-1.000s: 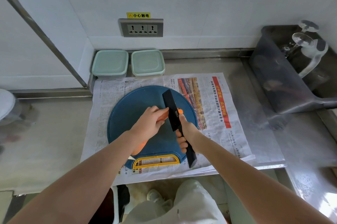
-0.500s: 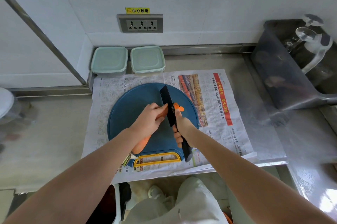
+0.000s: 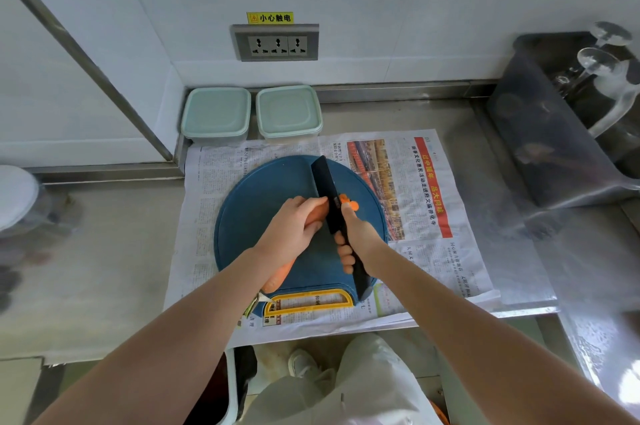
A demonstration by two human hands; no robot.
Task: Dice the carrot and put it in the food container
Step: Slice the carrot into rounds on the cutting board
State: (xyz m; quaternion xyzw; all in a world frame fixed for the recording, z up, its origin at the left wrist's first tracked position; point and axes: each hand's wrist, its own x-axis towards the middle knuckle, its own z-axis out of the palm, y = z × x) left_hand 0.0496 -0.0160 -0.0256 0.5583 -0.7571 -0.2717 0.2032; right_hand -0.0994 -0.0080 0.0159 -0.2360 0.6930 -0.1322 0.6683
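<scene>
On the board [image 3: 263, 203], my left hand [image 3: 294, 234] pins the carrot [image 3: 317, 215]; my right hand [image 3: 360, 237] is wrapped around the knife [image 3: 332, 210] handle. Two slices [image 3: 348, 202] now lie beyond the blade, one more than before. Slicing has barely begun; both containers [image 3: 287, 111] remain lidded.

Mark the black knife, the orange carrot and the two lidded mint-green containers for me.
Black knife [image 3: 323, 182]: head view, on the flat of the blade.
Orange carrot [image 3: 282, 274]: head view, on its thick near end.
Mint-green lidded food containers [image 3: 216, 114]: head view, on the left one's lid.
</scene>
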